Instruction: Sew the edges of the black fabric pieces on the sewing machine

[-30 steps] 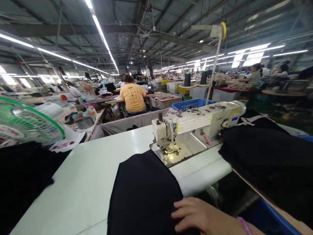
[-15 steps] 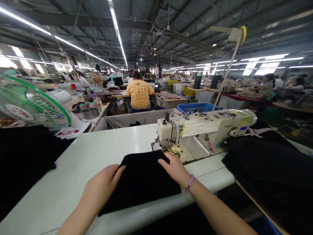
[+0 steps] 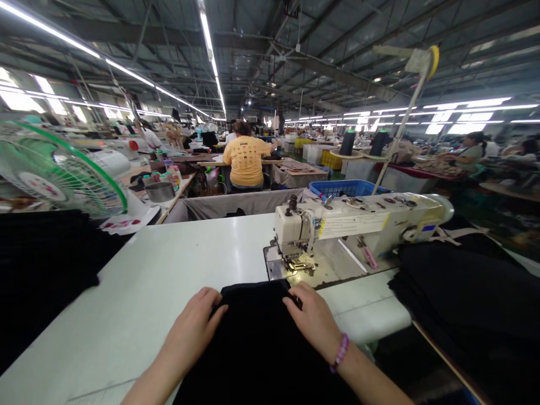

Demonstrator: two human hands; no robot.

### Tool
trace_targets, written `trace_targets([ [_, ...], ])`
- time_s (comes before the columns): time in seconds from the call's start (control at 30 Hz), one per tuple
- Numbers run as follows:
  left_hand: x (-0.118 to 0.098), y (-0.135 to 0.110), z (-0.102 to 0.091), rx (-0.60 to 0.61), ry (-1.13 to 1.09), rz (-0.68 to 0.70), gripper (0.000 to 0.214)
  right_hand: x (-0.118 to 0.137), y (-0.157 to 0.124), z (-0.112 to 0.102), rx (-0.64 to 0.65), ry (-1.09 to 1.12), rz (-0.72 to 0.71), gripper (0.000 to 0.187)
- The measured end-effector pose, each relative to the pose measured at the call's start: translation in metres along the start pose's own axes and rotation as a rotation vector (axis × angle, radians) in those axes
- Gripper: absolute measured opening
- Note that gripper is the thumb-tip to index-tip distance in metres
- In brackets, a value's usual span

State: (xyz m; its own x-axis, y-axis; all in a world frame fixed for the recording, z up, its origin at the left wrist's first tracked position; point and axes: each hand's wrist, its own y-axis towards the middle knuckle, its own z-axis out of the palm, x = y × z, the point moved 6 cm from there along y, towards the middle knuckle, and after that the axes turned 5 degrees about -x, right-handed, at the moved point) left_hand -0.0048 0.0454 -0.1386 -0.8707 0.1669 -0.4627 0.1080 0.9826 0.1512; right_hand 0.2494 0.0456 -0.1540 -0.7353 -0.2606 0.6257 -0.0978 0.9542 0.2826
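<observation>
A piece of black fabric [image 3: 257, 332] lies over the front of the pale sewing table [image 3: 169, 270] and reaches down past its edge. My left hand [image 3: 196, 318] pinches its far left corner between thumb and fingers. At the far right corner, my right hand [image 3: 310, 312] grips the cloth the same way; a purple bead bracelet circles that wrist. The far edge of the fabric is stretched between both hands, just in front of the sewing machine [image 3: 350, 219]. The machine's presser foot and lit needle plate [image 3: 301, 265] sit beyond my right hand.
Stacks of black fabric lie at left [image 3: 42, 281] and right [image 3: 468, 281]. Pink thread snips [image 3: 368, 253] and a white stick [image 3: 352, 255] rest under the machine arm. Beyond are a green fan [image 3: 63, 174], a blue basket [image 3: 346, 188] and a seated person in yellow [image 3: 247, 157].
Both hands have drawn the black fabric back toward me, away from the needle area. More of it now hangs over the table's front edge. The view has shifted slightly.
</observation>
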Motion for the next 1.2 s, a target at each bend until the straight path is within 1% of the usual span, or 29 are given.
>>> trace_targets([
  [0.1, 0.001, 0.01, -0.005, -0.031, 0.022, -0.053, 0.022, 0.001, 0.012, 0.0, -0.114, 0.025, -0.05, 0.008],
  [0.17, 0.004, 0.02, -0.006, -0.034, 0.062, -0.092, 0.015, -0.001, 0.019, 0.004, -0.156, -0.012, -0.056, 0.007],
  [0.27, 0.006, 0.032, -0.001, -0.03, 0.079, -0.114, 0.003, -0.007, 0.026, 0.013, -0.148, -0.079, -0.026, 0.008],
  [0.37, 0.006, 0.036, 0.008, -0.038, 0.043, -0.112, 0.009, -0.013, 0.029, 0.019, -0.128, -0.059, 0.002, 0.009],
  [0.43, 0.003, 0.034, 0.011, -0.076, -0.005, -0.103, 0.011, -0.016, 0.031, 0.019, -0.122, -0.031, 0.02, 0.011],
  [0.53, -0.002, 0.024, 0.009, -0.17, -0.115, -0.089, 0.01, -0.015, 0.032, 0.02, -0.111, -0.008, 0.006, 0.011],
  [0.57, -0.003, 0.02, 0.007, -0.207, -0.16, -0.089, 0.009, -0.015, 0.031, 0.019, -0.122, 0.036, -0.001, 0.011],
  [0.67, -0.006, 0.001, -0.001, -0.306, -0.288, -0.119, 0.011, -0.015, 0.027, 0.016, -0.173, 0.272, 0.008, 0.007],
  [0.73, -0.006, -0.014, -0.007, -0.389, -0.448, -0.168, 0.013, -0.02, 0.022, 0.018, -0.177, 0.393, 0.051, 0.002],
  [0.77, -0.007, -0.022, -0.009, -0.43, -0.558, -0.197, 0.015, -0.022, 0.019, 0.02, -0.161, 0.419, 0.078, 0.004],
  [0.83, -0.007, -0.035, -0.013, -0.489, -0.788, -0.262, 0.017, -0.028, 0.012, 0.022, -0.132, 0.469, 0.138, 0.017],
  [0.87, -0.008, -0.04, -0.014, -0.495, -0.882, -0.298, 0.018, -0.03, 0.008, 0.022, -0.121, 0.497, 0.167, 0.023],
  [0.93, -0.011, -0.047, -0.014, -0.465, -1.001, -0.368, 0.019, -0.033, 0.001, 0.018, -0.113, 0.588, 0.226, 0.032],
  [1.07, -0.018, -0.055, -0.014, -0.452, -1.142, -0.464, 0.026, -0.033, -0.012, 0.005, -0.148, 0.857, 0.361, 0.042],
  [1.13, -0.019, -0.057, -0.014, -0.451, -1.187, -0.487, 0.031, -0.031, -0.015, -0.002, -0.189, 0.888, 0.405, 0.045],
  [1.2, -0.02, -0.059, -0.014, -0.44, -1.212, -0.489, 0.031, -0.029, -0.016, -0.01, -0.231, 0.851, 0.435, 0.049],
])
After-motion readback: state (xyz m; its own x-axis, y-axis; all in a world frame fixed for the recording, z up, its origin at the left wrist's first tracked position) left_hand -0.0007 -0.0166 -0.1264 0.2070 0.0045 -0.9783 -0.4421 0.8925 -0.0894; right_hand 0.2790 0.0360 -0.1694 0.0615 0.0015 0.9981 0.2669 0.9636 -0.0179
